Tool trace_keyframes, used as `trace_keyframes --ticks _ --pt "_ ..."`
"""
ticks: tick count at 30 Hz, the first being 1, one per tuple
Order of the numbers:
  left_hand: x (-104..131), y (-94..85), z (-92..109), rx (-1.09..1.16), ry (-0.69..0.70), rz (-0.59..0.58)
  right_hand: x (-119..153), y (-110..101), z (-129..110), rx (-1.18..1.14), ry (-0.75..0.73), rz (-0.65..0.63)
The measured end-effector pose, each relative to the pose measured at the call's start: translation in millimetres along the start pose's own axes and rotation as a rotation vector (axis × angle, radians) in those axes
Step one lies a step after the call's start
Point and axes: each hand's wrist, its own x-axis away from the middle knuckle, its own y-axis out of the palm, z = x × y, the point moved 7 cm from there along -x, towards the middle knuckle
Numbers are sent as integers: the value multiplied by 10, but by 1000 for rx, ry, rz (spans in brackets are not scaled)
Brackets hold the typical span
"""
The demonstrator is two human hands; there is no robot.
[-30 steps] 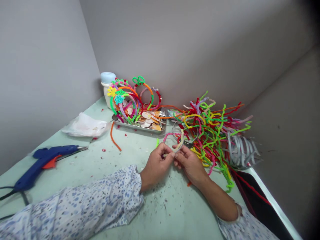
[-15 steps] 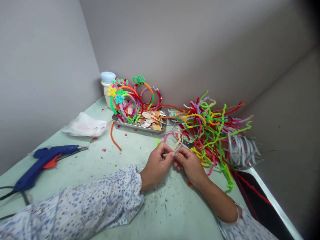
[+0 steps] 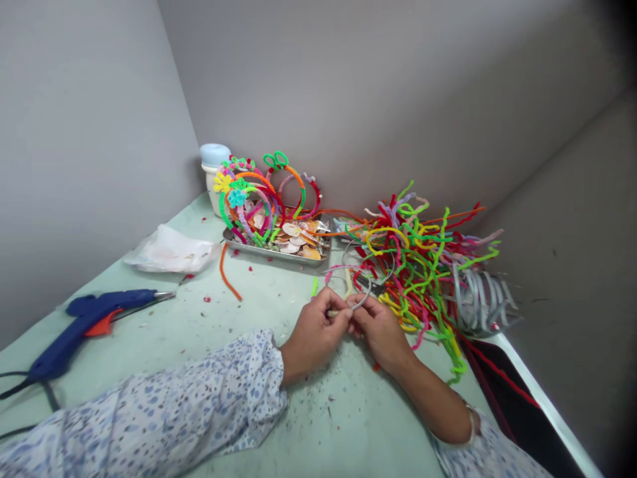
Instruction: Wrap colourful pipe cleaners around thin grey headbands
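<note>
My left hand [image 3: 316,332] is closed around the end of a thin grey headband [image 3: 367,293], which curves up and away to the right. Pale yellow fuzz wraps the end at my left fingers. A pale yellow pipe cleaner [image 3: 348,281] sticks up from between my fingertips. My right hand [image 3: 381,330] is pinched at the same spot, touching my left, with the pipe cleaner at its fingers. The exact grip is partly hidden.
Ahead stands a metal tray [image 3: 279,255] with shell-like pieces and finished fuzzy headbands [image 3: 303,192]. A tangle of pipe cleaners [image 3: 423,259] and bagged grey bands [image 3: 482,299] lie right. Left are a blue glue gun [image 3: 60,342], a plastic bag [image 3: 172,252] and a lidded jar [image 3: 215,156].
The grey headband has turned, its curve now leaning further right. The pale pipe cleaner's free part has shifted slightly left and stands straighter. Both hands remain together at nearly the same place.
</note>
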Motion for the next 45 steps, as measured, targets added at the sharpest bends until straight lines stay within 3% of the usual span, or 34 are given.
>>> trace_keyframes --ticks 8,22,34,45 --pt "-18 -78 34 -56 -2 85 40 42 -95 -35 -91 -77" --pt "-26 -68 21 -71 11 55 76 10 -185 94 -144 42" --pt "-30 -74 23 -77 3 60 64 49 -163 95 -47 27" --pt "-35 -82 33 -86 18 74 68 49 -142 105 -58 -20"
